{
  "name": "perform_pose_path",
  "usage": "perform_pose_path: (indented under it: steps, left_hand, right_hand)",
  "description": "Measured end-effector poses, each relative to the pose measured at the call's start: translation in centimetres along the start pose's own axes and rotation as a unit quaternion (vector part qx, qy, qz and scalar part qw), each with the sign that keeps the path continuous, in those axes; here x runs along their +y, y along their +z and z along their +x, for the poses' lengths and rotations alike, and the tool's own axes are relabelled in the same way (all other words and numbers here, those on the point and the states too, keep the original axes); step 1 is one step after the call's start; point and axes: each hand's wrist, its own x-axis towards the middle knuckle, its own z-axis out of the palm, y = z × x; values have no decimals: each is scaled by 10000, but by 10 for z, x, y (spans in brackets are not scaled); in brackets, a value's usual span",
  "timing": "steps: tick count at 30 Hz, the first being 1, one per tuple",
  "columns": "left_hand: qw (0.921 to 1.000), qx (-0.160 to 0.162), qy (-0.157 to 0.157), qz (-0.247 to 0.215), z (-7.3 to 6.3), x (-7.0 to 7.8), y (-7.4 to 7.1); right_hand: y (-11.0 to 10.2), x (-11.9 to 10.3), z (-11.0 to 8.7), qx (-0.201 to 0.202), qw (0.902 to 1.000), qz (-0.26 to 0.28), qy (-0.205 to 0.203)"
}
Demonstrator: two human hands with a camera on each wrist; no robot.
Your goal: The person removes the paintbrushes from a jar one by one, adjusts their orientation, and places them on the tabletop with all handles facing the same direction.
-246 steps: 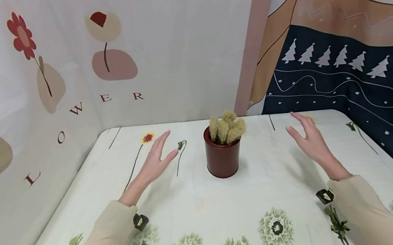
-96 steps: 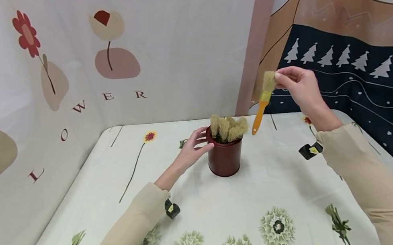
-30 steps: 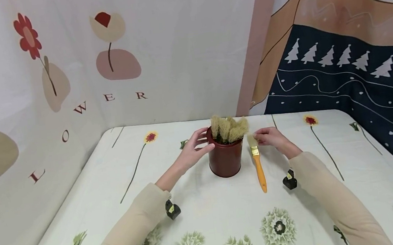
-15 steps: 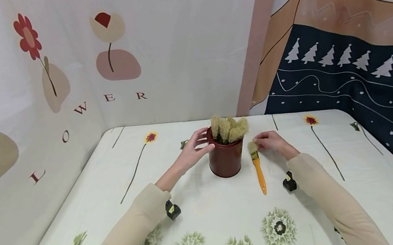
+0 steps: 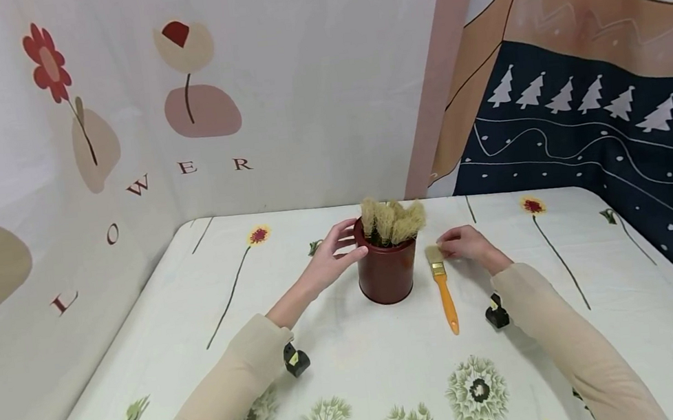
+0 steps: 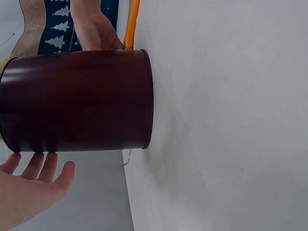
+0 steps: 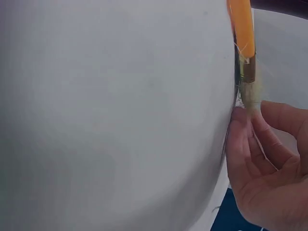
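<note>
In the head view a paintbrush (image 5: 442, 288) with an orange handle and pale bristles lies on the cloth, just right of a dark red can (image 5: 386, 273). My right hand (image 5: 468, 245) is at its bristle end. The right wrist view has the thumb a little apart from the fingers, with the bristles (image 7: 250, 95) at their tips; how firmly they touch is unclear. My left hand (image 5: 331, 259) rests its fingertips and thumb against the can's left side near the rim. Several bristle heads (image 5: 392, 221) stick up from the can; their handles are hidden inside.
A white cloth (image 5: 354, 367) printed with flowers and dandelions covers the table. Behind and to the left hang pale printed curtains (image 5: 312, 102). A dark blue cloth (image 5: 615, 136) with white trees hangs at the right.
The right hand lifted the paintbrush out and lowered it beside the can. Over the last second the bristle end came down flat on the cloth. The left hand had come to the can earlier.
</note>
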Motion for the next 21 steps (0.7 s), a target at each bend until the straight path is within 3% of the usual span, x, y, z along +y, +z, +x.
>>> perform_pose_path:
  steps: [8,12,21]
  left_hand:
    - [10000,6,-6,3,0,0,0]
    - [10000,-4,-4,-14,0,0,0]
    - [10000,-5,6,-3,1,-1,0]
  right_hand:
    - [-4,-19,-13,395,9978,-534,-17]
    - [-7,-29,-19,452,9974,-440,-352]
    - [-15,-49,-36,169,9967,111,-791]
